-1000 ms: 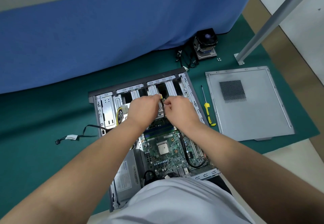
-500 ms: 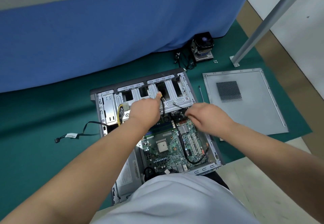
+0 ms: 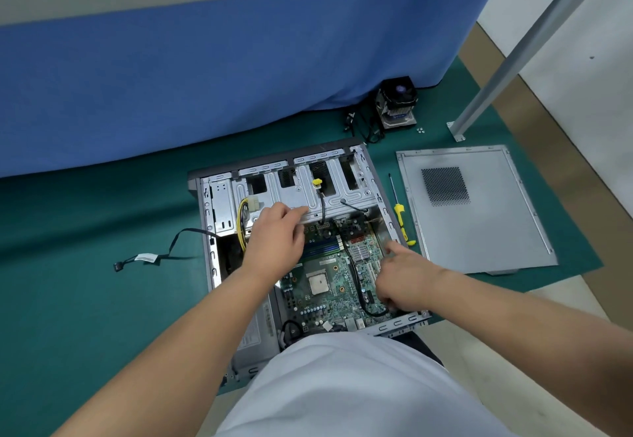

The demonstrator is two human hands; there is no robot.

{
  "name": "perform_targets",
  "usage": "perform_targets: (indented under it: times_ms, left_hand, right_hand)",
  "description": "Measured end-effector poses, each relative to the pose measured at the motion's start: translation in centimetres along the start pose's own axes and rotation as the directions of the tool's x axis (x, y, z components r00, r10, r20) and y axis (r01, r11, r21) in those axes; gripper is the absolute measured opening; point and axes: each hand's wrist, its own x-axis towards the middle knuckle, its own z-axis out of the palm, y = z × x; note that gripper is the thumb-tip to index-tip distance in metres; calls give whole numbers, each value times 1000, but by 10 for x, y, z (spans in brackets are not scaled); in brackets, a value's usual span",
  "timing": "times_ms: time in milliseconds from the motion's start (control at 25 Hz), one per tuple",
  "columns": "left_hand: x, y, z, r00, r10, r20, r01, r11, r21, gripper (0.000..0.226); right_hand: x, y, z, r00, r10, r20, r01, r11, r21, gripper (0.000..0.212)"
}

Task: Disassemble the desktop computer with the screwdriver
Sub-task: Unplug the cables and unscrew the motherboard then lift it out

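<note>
The left hand (image 3: 279,231) rests with loosely extended fingers on the edge of the silver drive cage (image 3: 308,193), holding nothing, while the right hand (image 3: 399,277) has dropped from the cage to the motherboard (image 3: 329,279), its forefinger pointing and the other fingers curled down near the black cable (image 3: 358,282); whether they pinch that cable I cannot tell. A second ago both hands pinched the yellow connector (image 3: 317,182) together; now it lies released on the cage, which suggests that plug is free and the work is moving to the cable's other end. The computer case (image 3: 205,217) lies open on the green mat (image 3: 85,299), holding the cage, the board and a power supply (image 3: 255,334). The screwdriver (image 3: 399,212) lies untouched just right of the case, beside the removed side panel (image 3: 479,231), with the cooler fan (image 3: 397,102) further back
</note>
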Motion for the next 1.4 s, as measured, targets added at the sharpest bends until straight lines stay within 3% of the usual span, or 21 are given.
perform_targets:
  times_ms: [120, 200, 320, 480, 720, 880, 1000, 1080, 1200, 1240, 1320, 1400]
  left_hand:
    - [-25, 6, 1, 978, 205, -39, -204, 978, 41, 41]
    - [-36, 13, 5, 966, 258, 24, -258, 966, -1, 40]
    - [-41, 24, 14, 946, 178, 272, -142, 979, -146, 43]
    - [-40, 31, 25, 855, 147, 498, -91, 987, -134, 46]
    - [-33, 37, 31, 820, 83, 566, -50, 996, -73, 48]
    - [-27, 56, 38, 798, 67, 598, 65, 979, -196, 53]
    - [-21, 65, 43, 863, -1, 505, 206, 914, -350, 20]
    - [-17, 59, 43, 907, -39, 420, 194, 923, -332, 26]
    - [-19, 46, 41, 918, -124, 378, 237, 933, -270, 33]
    - [-20, 43, 42, 913, -172, 369, 287, 915, -282, 28]
    - [-26, 37, 45, 890, -261, 374, 392, 856, -337, 17]
    - [-32, 30, 48, 881, -272, 387, 421, 823, -381, 14]
  right_hand:
    - [-1, -3, -7, 995, 17, -94, 1, 983, 186, 18]
    - [-2, -4, -16, 982, 49, -185, 2, 964, 267, 24]
    - [-7, -2, -28, 956, 140, -259, -52, 946, 320, 25]
    - [-18, 2, -35, 934, 280, -224, -196, 922, 334, 18]
    - [-28, 3, -36, 858, 463, -222, -390, 869, 305, 22]
    - [-16, -4, -39, 819, 482, -312, -371, 859, 353, 26]
    - [-5, -1, -41, 799, 445, -403, -281, 871, 404, 22]
    - [0, 1, -37, 764, 446, -467, -210, 855, 474, 23]
    - [6, -9, -25, 574, 653, -494, -91, 650, 754, 14]
    - [11, -14, -18, 570, 712, -410, -83, 547, 833, 7]
    - [26, -22, -5, 689, 720, -84, -163, 267, 950, 7]
    - [46, -24, 7, 761, 602, 241, -299, -3, 954, 15]
